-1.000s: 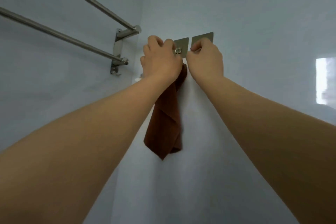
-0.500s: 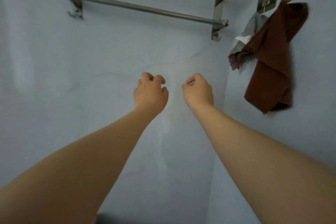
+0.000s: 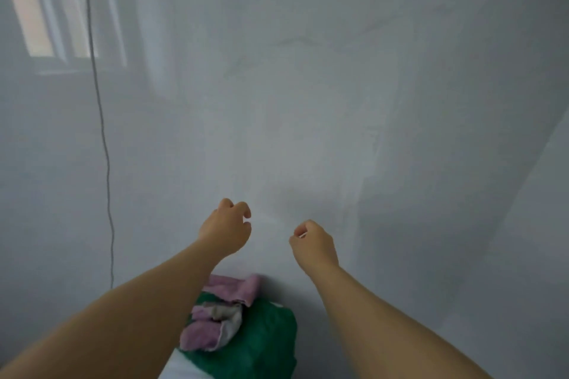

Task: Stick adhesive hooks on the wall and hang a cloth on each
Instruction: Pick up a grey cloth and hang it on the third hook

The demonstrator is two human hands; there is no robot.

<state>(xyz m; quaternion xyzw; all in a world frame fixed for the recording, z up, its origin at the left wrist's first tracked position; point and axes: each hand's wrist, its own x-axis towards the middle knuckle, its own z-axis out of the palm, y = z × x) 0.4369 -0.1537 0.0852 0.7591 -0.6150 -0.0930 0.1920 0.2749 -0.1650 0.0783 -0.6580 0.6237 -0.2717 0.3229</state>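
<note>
A second before, both my hands had been up at the steel adhesive hooks, settling the brown cloth on its hook. Half a second later they had come off it, and the cloth hung by itself beside the towel rail. By this moment I had turned away and looked down, so the hooks, the rail and the brown cloth had all gone from view, leaving mostly bare grey wall (image 3: 338, 86) with a thin cord (image 3: 104, 163) running down it below a window (image 3: 40, 9).

My left hand (image 3: 226, 229) was stretched out in front of me, fingers loosely curled and apart, holding nothing. My right hand (image 3: 314, 243) was curled in a little more, thumb tip near the forefinger. It held nothing I could make out (the pale glint there was most likely a nail).

Below, between my forearms, the spare cloths had come into view: a lilac cloth (image 3: 234, 286) lay rumpled on top of a green cloth (image 3: 268, 344), and neither hand was touching them.

I took it that the brown cloth was done. One hook had looked bare in the earlier view, so the next step was probably to reach down into that pile for another cloth.
</note>
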